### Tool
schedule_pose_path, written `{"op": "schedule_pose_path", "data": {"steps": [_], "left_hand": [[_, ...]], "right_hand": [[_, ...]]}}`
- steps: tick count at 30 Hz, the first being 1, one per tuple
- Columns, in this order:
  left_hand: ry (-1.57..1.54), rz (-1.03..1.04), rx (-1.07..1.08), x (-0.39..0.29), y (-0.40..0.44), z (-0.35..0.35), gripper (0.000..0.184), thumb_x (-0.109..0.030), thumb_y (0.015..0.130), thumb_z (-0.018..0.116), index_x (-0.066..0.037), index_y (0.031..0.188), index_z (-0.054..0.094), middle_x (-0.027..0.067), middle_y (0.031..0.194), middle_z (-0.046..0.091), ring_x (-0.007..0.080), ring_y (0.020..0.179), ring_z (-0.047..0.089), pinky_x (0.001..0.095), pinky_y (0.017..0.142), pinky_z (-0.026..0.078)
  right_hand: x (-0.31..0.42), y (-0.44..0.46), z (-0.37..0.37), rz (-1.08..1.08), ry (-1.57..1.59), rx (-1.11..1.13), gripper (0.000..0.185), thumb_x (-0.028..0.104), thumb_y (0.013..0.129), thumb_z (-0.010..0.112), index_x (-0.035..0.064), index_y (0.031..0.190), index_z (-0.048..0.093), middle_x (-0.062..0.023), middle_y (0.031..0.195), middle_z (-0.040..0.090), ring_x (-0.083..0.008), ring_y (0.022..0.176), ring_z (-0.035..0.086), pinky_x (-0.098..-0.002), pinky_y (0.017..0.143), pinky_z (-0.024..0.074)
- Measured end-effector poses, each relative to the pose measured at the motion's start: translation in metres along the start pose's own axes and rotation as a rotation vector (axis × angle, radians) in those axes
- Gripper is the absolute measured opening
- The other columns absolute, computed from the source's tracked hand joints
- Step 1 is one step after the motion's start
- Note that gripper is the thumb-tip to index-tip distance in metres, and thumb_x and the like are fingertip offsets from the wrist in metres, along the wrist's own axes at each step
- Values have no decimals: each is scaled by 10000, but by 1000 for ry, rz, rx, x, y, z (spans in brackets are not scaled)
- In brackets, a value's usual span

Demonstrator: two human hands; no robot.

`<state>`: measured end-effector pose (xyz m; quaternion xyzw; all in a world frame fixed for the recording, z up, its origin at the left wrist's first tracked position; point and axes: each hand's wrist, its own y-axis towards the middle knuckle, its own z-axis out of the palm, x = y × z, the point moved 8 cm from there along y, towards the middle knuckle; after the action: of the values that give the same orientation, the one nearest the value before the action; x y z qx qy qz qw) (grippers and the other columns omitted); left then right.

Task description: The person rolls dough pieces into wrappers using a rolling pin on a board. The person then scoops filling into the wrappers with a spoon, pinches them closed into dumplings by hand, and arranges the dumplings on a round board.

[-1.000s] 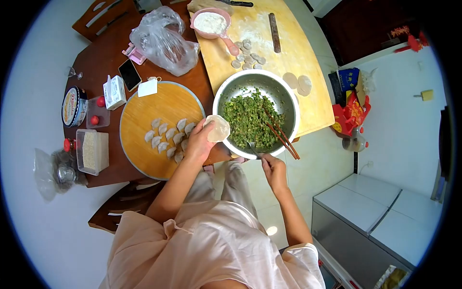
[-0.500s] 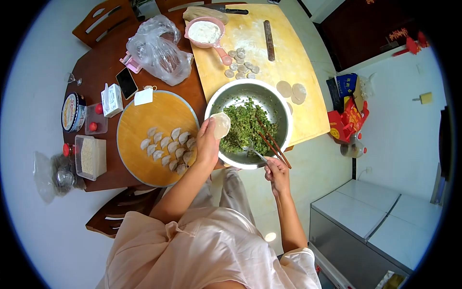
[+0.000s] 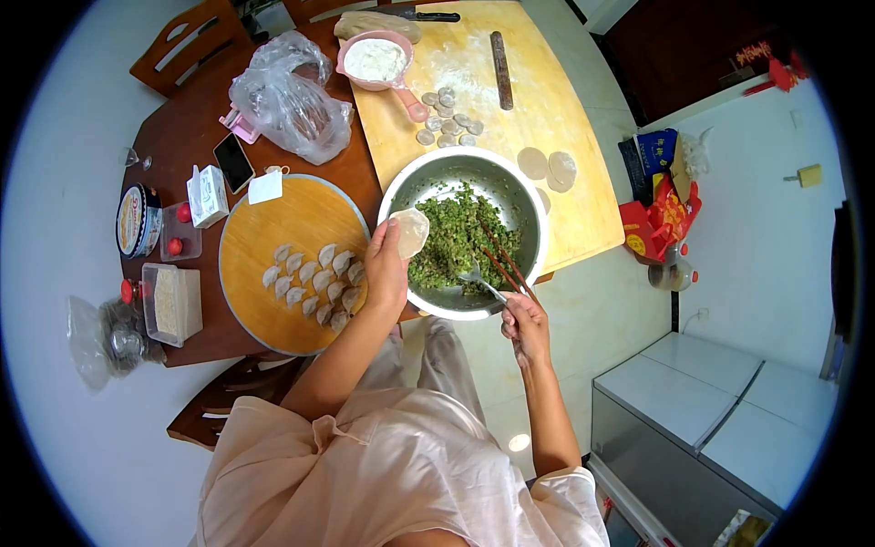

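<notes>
A round dough wrapper point(image 3: 412, 233) lies in my left hand point(image 3: 387, 264), held at the left rim of a metal bowl point(image 3: 529, 196). Green chopped filling point(image 3: 460, 232) fills much of the bowl. My right hand point(image 3: 526, 326) is closed around the handle of a metal spoon point(image 3: 483, 281), whose tip is in the filling. Two brown chopsticks point(image 3: 506, 263) lean on the bowl's lower right rim, close to that hand. On a round wooden board point(image 3: 246, 219), left of my left hand, several folded dumplings point(image 3: 307, 272) sit in rows.
Behind the bowl, a floured board point(image 3: 565, 118) holds small dough pieces point(image 3: 446, 125), flat wrappers point(image 3: 562, 170), a rolling pin point(image 3: 501, 71), a pink flour scoop point(image 3: 375, 60) and a knife point(image 3: 433, 16). At left are a plastic bag point(image 3: 296, 100), phone point(image 3: 234, 162) and tissue box point(image 3: 208, 196).
The whole view has shifted, moving the table items slightly left. The spoon has moved further into the filling, and my right hand has come down a little from the bowl's rim.
</notes>
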<state>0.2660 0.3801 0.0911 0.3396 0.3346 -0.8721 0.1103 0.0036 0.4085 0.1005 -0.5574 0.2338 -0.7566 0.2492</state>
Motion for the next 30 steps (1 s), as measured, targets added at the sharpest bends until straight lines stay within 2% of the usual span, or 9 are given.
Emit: {"op": "schedule_pose_path", "data": {"steps": [4, 7, 10, 13, 16, 19, 21, 24, 30], "left_hand": [[1, -2, -10, -1, -1, 4, 324, -240, 967, 548, -4, 1189, 552, 60, 1133, 601, 130, 1043, 564, 277, 928, 443], [8, -5, -22, -1, -1, 3, 333, -236, 967, 545, 3, 1200, 545, 70, 1146, 598, 142, 1043, 570, 287, 931, 447], [-12, -74, 2, 13, 4, 4, 341, -218, 972, 531, 17, 1220, 526, 98, 1175, 589, 179, 1065, 577, 319, 950, 454], [-92, -259, 94, 32, -7, 23, 362, -194, 985, 491, 43, 1259, 480, 144, 1233, 558, 243, 1131, 561, 391, 993, 452], [-166, -340, 165, 41, -22, 43, 372, -215, 998, 455, 29, 1278, 466, 145, 1260, 540, 255, 1158, 542, 426, 1002, 443], [-198, -400, 214, 47, -29, 56, 384, -246, 1007, 421, 7, 1294, 454, 133, 1291, 524, 260, 1201, 507, 447, 1032, 407], [-217, -433, 213, 48, -33, 62, 400, -287, 1016, 387, -14, 1302, 447, 116, 1319, 514, 257, 1243, 470, 452, 1077, 349], [-296, -541, 203, 55, -34, 64, 398, -303, 1008, 416, -48, 1311, 452, 105, 1309, 518, 243, 1234, 476, 449, 1075, 326], [-235, -580, 70, 55, -37, 58, 395, -350, 1005, 417, -69, 1276, 475, 79, 1321, 523, 225, 1234, 474, 427, 1081, 296]], "right_hand": [[3, 7, -4, -41, -73, -5, 184, 74, 923, 513, -25, 1013, 639, 18, 629, 495, -30, 480, 366, -180, 424, 263], [6, 3, 1, -40, 5, 25, 182, 75, 922, 518, -27, 1010, 642, 15, 636, 498, -31, 491, 370, -182, 431, 269], [22, -8, 8, -161, -70, -29, 190, 73, 924, 522, -20, 1029, 648, 14, 675, 516, -34, 523, 408, -166, 459, 293], [52, -33, 27, -409, -303, -141, 198, 31, 908, 532, -21, 1058, 651, -9, 703, 529, -68, 569, 457, -185, 493, 338], [81, -59, 53, -927, -812, -170, 232, -29, 870, 551, -19, 1081, 647, -65, 703, 525, -138, 592, 492, -242, 522, 387], [85, -71, 71, -1090, -991, -181, 272, -74, 826, 569, -23, 1082, 644, -115, 693, 495, -209, 593, 490, -302, 541, 411], [72, -70, 70, -1113, -1024, -174, 322, -83, 787, 590, -20, 1099, 642, -129, 699, 498, -246, 593, 508, -322, 547, 426], [53, -67, 73, -1148, -1091, -144, 379, -78, 758, 612, -20, 1133, 628, -120, 695, 500, -257, 586, 522, -340, 531, 432], [37, -64, 78, -1127, -1110, -164, 387, -68, 767, 612, -1, 1148, 627, -110, 670, 469, -256, 555, 497, -350, 510, 423]]}}
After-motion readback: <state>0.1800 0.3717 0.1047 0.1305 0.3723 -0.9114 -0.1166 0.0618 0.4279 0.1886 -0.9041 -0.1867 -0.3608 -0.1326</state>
